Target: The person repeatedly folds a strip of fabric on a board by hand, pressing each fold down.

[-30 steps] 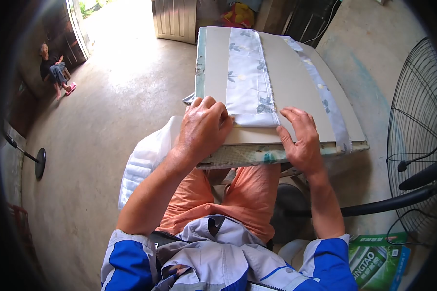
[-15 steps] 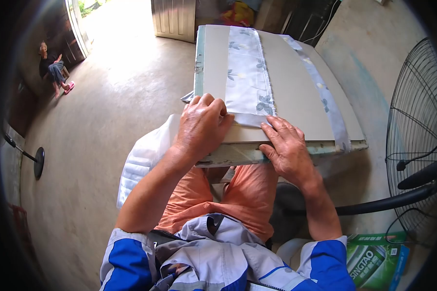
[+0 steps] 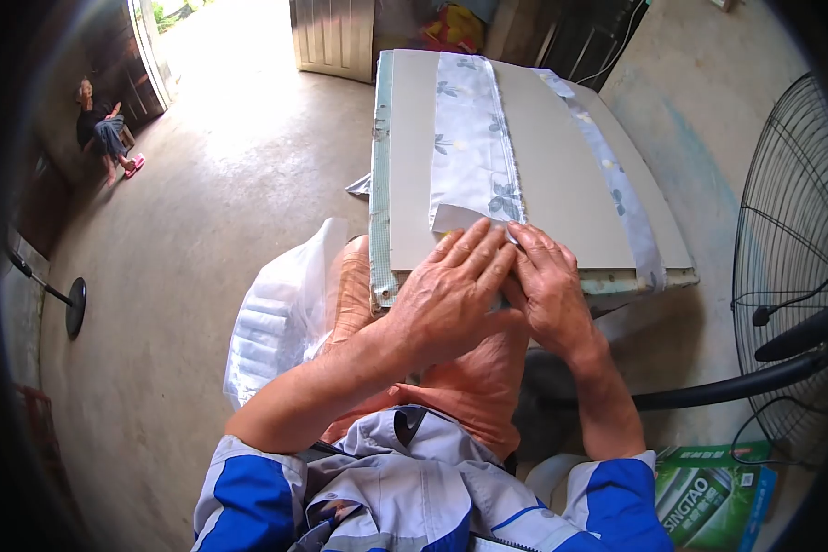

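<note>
A floral strip of white cloth (image 3: pixel 469 147) runs lengthwise over a pale board (image 3: pixel 409 166), and its near end is folded back on itself. My left hand (image 3: pixel 453 290) lies across the front of the board with outstretched fingers, its fingertips on the folded end (image 3: pixel 455 219). Beside it, touching, my right hand (image 3: pixel 550 285) rests with extended fingers on the right corner of the fold; its thumb is partly hidden behind the left hand. A second floral strip (image 3: pixel 607 166) crosses the board's right side and hangs over the front edge.
A clear plastic bag (image 3: pixel 281 313) with white contents is at my left leg. To the right stand a large fan (image 3: pixel 791 248) and a green Singtao carton (image 3: pixel 708 497). A person (image 3: pixel 106 129) sits near the bright doorway, and a black stand base (image 3: pixel 76 308) is at far left.
My left hand has moved right from the fold's left corner and its fingers have straightened beside my right hand. The fold's left corner now lifts. My right hand stays nearly in place.
</note>
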`<state>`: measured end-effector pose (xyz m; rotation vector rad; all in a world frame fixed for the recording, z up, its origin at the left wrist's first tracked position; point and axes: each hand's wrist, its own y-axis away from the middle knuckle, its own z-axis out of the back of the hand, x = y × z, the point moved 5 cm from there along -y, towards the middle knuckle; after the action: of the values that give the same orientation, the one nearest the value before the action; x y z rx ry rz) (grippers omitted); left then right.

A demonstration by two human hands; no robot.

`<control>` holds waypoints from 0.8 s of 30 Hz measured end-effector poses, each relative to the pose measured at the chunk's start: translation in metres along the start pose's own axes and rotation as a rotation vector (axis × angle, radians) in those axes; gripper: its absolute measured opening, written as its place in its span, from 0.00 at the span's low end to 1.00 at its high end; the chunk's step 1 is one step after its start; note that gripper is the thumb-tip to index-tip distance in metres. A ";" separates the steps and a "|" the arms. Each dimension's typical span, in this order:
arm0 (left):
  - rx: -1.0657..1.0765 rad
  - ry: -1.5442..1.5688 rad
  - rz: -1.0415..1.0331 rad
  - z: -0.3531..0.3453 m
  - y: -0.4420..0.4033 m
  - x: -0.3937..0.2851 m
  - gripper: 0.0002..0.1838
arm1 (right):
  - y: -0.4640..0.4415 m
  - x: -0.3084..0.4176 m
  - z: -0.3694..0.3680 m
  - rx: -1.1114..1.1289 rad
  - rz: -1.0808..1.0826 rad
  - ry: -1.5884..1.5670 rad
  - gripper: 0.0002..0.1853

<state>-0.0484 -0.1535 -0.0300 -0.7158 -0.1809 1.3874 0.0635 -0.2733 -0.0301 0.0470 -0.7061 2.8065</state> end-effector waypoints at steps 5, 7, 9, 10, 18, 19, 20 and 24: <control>0.039 -0.139 0.109 0.000 0.010 0.018 0.43 | -0.002 0.006 0.003 0.028 -0.005 0.036 0.26; 0.027 -0.173 0.124 0.004 0.013 0.020 0.42 | -0.002 0.006 0.002 0.020 -0.001 0.044 0.26; 0.016 -0.202 0.141 0.007 0.017 0.019 0.42 | -0.001 0.006 0.003 0.003 -0.005 0.044 0.27; 0.014 -0.212 0.147 0.008 0.018 0.018 0.42 | 0.000 0.004 0.002 -0.008 -0.008 0.039 0.27; -0.014 -0.283 0.181 0.015 0.019 0.012 0.41 | 0.014 0.001 0.008 -0.050 -0.048 0.132 0.28; -0.025 -0.297 0.180 0.014 0.018 0.013 0.40 | 0.013 0.001 0.008 -0.047 -0.055 0.132 0.28; -0.013 -0.291 0.178 0.014 0.018 0.012 0.39 | 0.012 0.002 0.009 -0.046 -0.060 0.131 0.28; 0.035 -0.255 0.205 0.019 0.015 0.011 0.38 | 0.014 0.003 0.005 -0.095 -0.063 0.132 0.27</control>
<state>-0.0681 -0.1359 -0.0263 -0.5373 -0.2894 1.6737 0.0572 -0.2873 -0.0319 -0.1301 -0.7909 2.6827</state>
